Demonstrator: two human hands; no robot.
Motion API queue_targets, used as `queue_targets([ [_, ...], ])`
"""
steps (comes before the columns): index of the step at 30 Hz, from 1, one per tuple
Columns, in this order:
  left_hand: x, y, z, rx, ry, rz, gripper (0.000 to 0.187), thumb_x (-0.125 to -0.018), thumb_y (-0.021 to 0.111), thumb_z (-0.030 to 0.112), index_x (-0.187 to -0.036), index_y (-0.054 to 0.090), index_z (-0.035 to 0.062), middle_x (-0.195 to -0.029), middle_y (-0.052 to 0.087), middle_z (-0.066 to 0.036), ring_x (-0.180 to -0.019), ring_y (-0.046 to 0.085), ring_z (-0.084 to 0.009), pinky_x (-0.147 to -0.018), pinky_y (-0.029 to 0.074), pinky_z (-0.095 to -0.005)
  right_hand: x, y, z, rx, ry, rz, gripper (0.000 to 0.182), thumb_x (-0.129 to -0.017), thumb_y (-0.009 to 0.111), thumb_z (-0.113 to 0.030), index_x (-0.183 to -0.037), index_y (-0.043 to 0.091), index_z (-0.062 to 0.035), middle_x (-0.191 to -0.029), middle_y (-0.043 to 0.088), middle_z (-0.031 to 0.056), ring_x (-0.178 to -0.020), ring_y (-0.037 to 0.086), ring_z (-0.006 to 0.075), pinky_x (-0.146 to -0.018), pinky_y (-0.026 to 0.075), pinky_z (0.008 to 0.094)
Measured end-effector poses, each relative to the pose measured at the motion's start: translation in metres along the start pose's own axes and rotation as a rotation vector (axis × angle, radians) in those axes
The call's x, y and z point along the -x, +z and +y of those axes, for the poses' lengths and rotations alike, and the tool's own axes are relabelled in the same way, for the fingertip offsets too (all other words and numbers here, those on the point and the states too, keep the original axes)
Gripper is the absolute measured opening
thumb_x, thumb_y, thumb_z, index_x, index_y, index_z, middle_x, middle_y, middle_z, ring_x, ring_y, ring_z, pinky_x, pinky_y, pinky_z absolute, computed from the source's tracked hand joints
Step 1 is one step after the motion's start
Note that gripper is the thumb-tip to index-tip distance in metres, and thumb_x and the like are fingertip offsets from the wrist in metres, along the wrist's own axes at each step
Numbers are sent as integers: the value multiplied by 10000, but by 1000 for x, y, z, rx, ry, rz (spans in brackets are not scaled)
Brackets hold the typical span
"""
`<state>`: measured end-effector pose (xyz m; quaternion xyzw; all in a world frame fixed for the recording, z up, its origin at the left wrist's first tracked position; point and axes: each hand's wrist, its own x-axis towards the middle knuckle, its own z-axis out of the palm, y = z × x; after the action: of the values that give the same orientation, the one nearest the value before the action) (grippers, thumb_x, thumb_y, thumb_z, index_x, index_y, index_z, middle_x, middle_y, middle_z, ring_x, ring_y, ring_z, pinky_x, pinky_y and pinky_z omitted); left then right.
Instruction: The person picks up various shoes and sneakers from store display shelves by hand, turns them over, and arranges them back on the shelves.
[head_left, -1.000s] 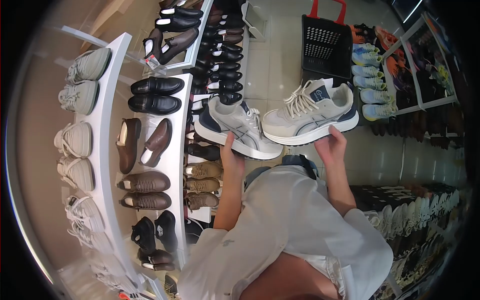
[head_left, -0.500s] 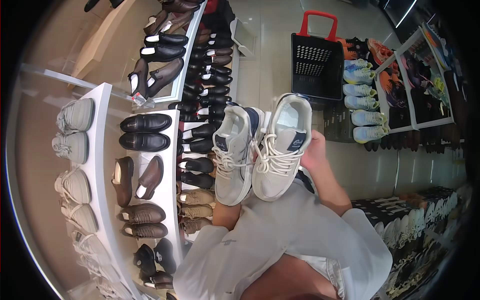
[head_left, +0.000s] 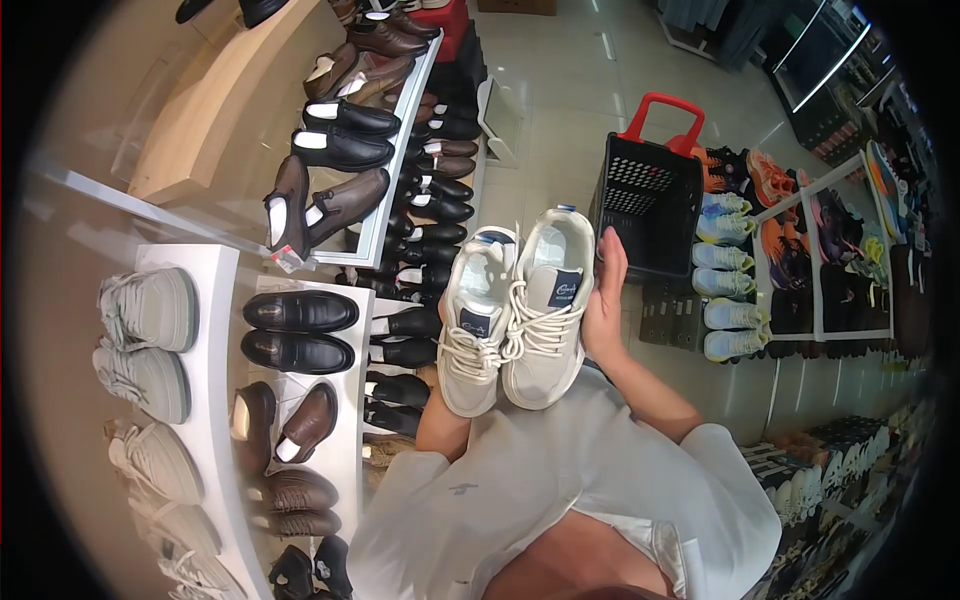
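A pair of off-white lace-up sneakers with navy tongue labels is held up in front of my chest, toes toward me. The left sneaker and the right sneaker sit side by side, their cream laces meeting between them. From the left, my left forearm runs up under the pair; the hand itself is hidden beneath the shoes it supports. My right hand lies along the outer side of the right sneaker, fingers stretched upward and not wrapped round it.
A black shopping basket with a red handle stands ahead on the right. White display shelves with dress shoes and pale sneakers line the left. Rows of black shoes stand behind them. Colourful running shoes are at the right.
My right hand's fingers have straightened along the sneaker's side. The two sneakers have come closer together. The view has tilted up, so basket and shelves sit lower.
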<state>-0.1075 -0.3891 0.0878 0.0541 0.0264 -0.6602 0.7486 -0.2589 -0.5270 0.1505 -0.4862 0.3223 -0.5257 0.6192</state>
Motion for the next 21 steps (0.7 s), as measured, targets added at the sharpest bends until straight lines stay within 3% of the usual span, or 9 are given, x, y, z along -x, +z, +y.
queue_targets([
  [2, -5, 6, 18, 0, 50, -15, 822, -899, 587, 511, -1443, 327, -48, -1026, 502, -110, -896, 546, -258, -842, 478, -346, -23, 4, -4, 880, -609, -402, 630, -733, 413, 3, -1338, 575, -69, -1503, 367, 217, -1447, 218, 443, -1173, 214, 518],
  [4, -11, 13, 37, -14, 117, -36, 823, -898, 587, 514, -1443, 329, -46, -1036, 504, -115, -903, 549, -262, -847, 478, -349, -55, 22, -5, 628, -428, -704, 544, -682, 465, 27, -1182, 649, -78, -1531, 351, 181, -1475, 122, 485, -1156, 227, 570],
  [6, -13, 21, 55, -24, 183, -58, 824, -896, 587, 517, -1443, 330, -44, -1046, 505, -120, -910, 553, -265, -852, 479, -352, -77, 40, -26, 865, -555, -843, 450, -676, 543, 30, -1101, 653, -74, -1561, 321, 167, -1482, 111, 475, -1163, 236, 551],
  [7, -13, 24, 64, -25, 215, -62, 825, -896, 587, 518, -1443, 331, -43, -1051, 506, -123, -914, 554, -267, -855, 479, -353, -89, 51, -37, 907, -501, -1018, 356, -677, 663, 13, -1028, 639, -45, -1578, 297, 152, -1493, 123, 428, -1169, 261, 525],
  [8, -13, 25, 72, -24, 243, -70, 825, -895, 587, 520, -1443, 332, -42, -1056, 507, -126, -917, 556, -269, -858, 480, -355, -98, 62, -39, 888, -519, -1041, 356, -677, 663, 13, -1028, 639, -45, -1578, 297, 152, -1493, 123, 428, -1169, 261, 525],
  [10, -10, 29, 83, -31, 305, -71, 826, -893, 587, 522, -1443, 334, -40, -1067, 509, -131, -924, 559, -273, -863, 480, -358, -111, 76, -41, 930, -392, -1286, 334, -672, 747, -18, -983, 623, -16, -1583, 297, 112, -1500, 130, 380, -1172, 288, 506],
  [11, -8, 28, 87, -29, 345, -69, 827, -893, 587, 524, -1443, 334, -39, -1072, 510, -133, -928, 561, -275, -866, 481, -359, -120, 85, -43, 982, -469, -1391, 353, -655, 783, -36, -964, 615, -1, -1570, 324, 74, -1499, 153, 349, -1171, 319, 484],
  [16, 2, 28, 96, -46, 521, -19, 829, -889, 586, 531, -1443, 338, -34, -1097, 514, -147, -945, 569, -284, -879, 482, -367, -159, 117, -28, 935, -713, -1548, 381, -651, 793, -39, -992, 627, -11, -1505, 413, 66, -1481, 221, 342, -1130, 377, 470],
  [21, -10, 30, 91, -71, 691, 61, 831, -885, 586, 538, -1442, 342, -30, -1123, 519, -160, -963, 576, -293, -892, 484, -374, -180, 145, -15, 792, -712, -1496, 540, -649, 771, -8, -1159, 609, -75, -1372, 523, 59, -1442, 310, 329, -1099, 405, 463],
])
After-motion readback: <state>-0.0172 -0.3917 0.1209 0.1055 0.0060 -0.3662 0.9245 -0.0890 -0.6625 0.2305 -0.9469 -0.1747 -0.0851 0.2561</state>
